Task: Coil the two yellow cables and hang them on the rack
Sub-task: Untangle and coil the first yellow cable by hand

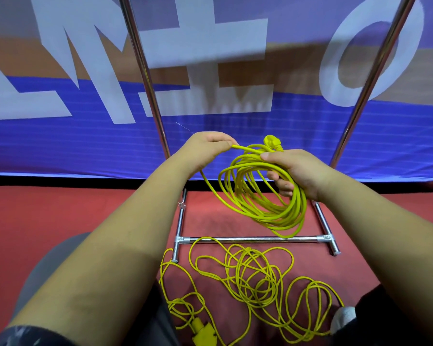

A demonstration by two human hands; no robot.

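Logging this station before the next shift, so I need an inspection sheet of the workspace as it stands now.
Surface: red floor under everything.
Job's things: one yellow coil held in the air, its plug on top; metal rack behind it, nothing hung in view.
Clutter: nothing seen.
Hands: right hand grips the coil; left hand pinches a strand running to it.
Cables: second yellow cable lies loose and tangled on the floor by the rack's base bar; yellow socket block at the near edge.
Surroundings: blue banner with large white letters behind the rack.
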